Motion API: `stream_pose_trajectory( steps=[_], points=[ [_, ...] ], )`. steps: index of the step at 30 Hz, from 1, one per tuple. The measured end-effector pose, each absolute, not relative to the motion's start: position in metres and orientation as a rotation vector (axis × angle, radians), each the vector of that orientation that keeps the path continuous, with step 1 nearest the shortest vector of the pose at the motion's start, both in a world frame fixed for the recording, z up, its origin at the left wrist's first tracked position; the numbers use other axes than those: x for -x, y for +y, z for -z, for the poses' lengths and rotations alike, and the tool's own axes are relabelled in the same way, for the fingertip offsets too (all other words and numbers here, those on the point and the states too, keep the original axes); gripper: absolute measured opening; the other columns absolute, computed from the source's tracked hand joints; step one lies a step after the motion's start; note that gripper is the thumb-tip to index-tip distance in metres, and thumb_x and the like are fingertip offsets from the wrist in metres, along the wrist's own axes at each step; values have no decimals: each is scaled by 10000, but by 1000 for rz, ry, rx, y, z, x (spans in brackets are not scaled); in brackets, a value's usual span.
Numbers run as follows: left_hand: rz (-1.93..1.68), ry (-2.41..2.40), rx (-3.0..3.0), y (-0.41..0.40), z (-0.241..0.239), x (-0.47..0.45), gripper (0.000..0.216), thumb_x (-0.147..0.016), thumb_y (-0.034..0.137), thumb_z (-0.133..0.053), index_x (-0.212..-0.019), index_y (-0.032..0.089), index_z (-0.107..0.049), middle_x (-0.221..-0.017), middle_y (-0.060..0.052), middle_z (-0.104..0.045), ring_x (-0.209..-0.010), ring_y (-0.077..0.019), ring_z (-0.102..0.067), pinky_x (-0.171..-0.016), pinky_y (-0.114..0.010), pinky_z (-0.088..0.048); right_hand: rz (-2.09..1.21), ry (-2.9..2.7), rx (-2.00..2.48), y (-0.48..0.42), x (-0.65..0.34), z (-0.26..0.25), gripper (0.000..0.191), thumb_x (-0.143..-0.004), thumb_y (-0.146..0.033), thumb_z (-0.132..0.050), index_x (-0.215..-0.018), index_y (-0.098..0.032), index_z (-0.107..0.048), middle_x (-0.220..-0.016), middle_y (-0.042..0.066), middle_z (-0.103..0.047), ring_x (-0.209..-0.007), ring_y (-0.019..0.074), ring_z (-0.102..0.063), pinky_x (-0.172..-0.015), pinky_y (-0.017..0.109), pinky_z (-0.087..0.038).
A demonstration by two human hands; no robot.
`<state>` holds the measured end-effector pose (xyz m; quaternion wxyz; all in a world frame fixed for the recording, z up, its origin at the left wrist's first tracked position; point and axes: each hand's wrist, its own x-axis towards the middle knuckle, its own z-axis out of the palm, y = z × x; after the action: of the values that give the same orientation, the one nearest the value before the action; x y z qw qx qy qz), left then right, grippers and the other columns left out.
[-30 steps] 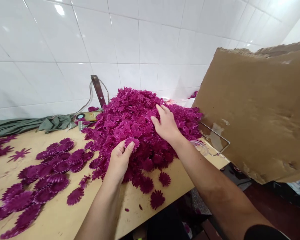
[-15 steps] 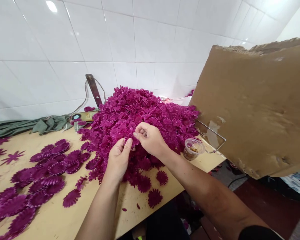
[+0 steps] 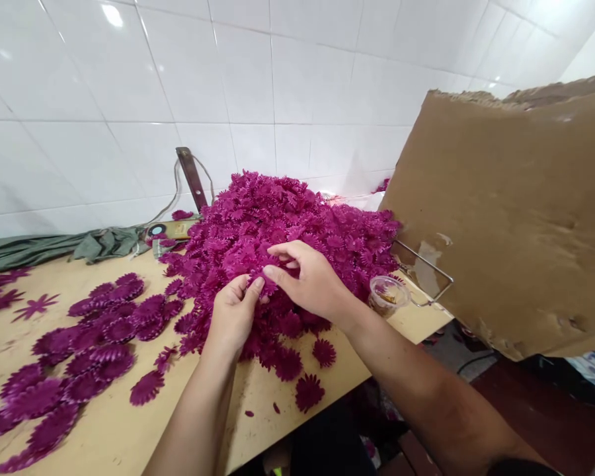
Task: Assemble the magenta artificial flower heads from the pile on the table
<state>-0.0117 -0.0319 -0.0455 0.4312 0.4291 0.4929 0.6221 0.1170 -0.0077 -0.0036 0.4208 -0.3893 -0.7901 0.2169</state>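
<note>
A big heap of magenta fabric flower petals (image 3: 297, 218) lies on the wooden table (image 3: 104, 430) against the tiled wall. My left hand (image 3: 233, 314) pinches a small stack of petals (image 3: 264, 285) between thumb and fingers at the heap's front. My right hand (image 3: 310, 277) meets it from the right, its fingertips pinching a petal against that same stack. Flattened petals (image 3: 79, 357) are spread in rows on the table to the left.
A small clear plastic cup (image 3: 384, 294) stands at the table's right edge beside a wire frame (image 3: 426, 281). A large torn cardboard sheet (image 3: 515, 218) rises on the right. Green cloth (image 3: 54, 246) and a brown strap (image 3: 192, 177) lie by the wall.
My right hand came down off the top of the heap with a petal and joined my left hand at the stack. My left hand stayed nearly in place.
</note>
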Motion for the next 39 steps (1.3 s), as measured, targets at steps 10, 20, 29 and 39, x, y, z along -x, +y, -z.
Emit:
stream_pose_trajectory(
  steps=[10,20,29,39],
  points=[
    [-1481,1115,-1111,-30,48,12,462,-595,603,-634,-563,146,-571,-479,32,-503,-484,-86,-427,-499,-216,-344,-725,-1985,985,-7,-105,12,98,-760,-135,-525,-797,-180,-603,-742,-1,-649,-678,110,-582,-692,253,-457],
    [-1628,1231,-1085,-34,56,13,380,-569,484,-701,-541,171,-486,-484,73,-432,-478,-65,-358,-490,-203,-307,-212,-1720,1378,42,-134,-3,246,-772,-158,-512,-1007,-131,-581,-1128,156,-565,-1107,259,-499,-955,427,-375],
    [-1554,1011,-864,-25,51,1,456,-556,597,-664,-535,160,-536,-477,36,-490,-498,-95,-448,-522,-230,-360,-1189,-1945,892,-2,-108,14,95,-701,-170,-592,-791,-144,-575,-685,8,-604,-622,106,-571,-629,255,-480],
    [-1556,1047,-1163,-41,51,9,323,-613,451,-697,-607,165,-546,-557,57,-496,-550,-74,-428,-567,-204,-365,-638,-1599,1157,44,-121,16,82,-699,-85,-510,-688,-155,-550,-624,-5,-557,-587,114,-530,-634,282,-461]
  ],
)
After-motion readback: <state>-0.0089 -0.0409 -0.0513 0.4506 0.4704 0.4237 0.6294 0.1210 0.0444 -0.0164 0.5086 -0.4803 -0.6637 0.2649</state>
